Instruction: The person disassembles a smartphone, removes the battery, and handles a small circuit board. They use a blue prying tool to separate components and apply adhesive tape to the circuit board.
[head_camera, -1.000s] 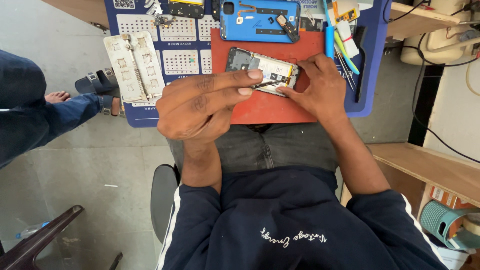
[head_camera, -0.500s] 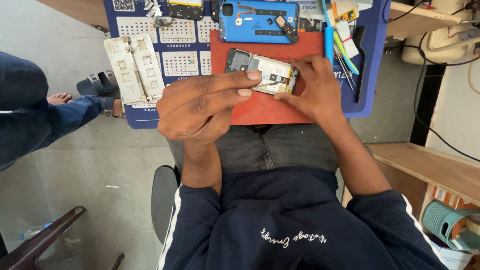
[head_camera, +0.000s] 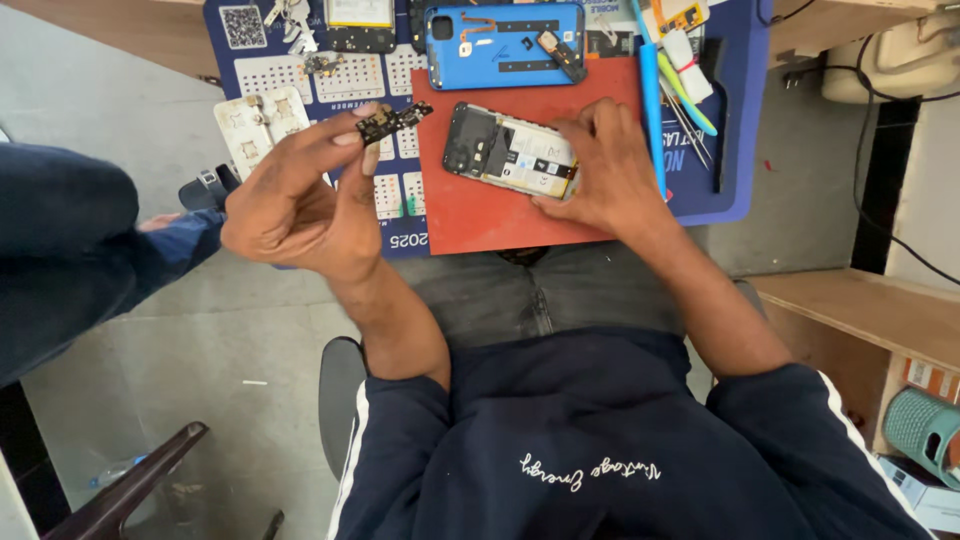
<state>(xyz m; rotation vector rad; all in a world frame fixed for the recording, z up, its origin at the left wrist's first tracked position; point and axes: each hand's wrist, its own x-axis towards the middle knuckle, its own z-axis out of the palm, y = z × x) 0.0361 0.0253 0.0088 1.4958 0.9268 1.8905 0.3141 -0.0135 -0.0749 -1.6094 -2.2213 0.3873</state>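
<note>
Left hand (head_camera: 300, 205): pinches small board (head_camera: 392, 122), lifted clear for inspection;
Right hand (head_camera: 600, 165): fingers spread, steadying opened phone (head_camera: 510, 152) on red mat (head_camera: 480, 215)

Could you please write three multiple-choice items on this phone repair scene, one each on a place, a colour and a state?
1. Where does the opened phone lie?
A. On the red mat
B. On the floor
C. On the wooden shelf

2. What colour is the loose back cover above the red mat?
A. Green
B. Blue
C. White

3. What is the left hand doing?
A. Resting flat on the mat
B. Pinching a small dark circuit board in the air
C. Gripping a screwdriver

Answers:
1. A: the phone rests on the mat, with the right hand at its end.
2. B: the cover is bright blue.
3. B: the small dark circuit board is pinched at the fingertips, lifted clear of the phone.
</note>
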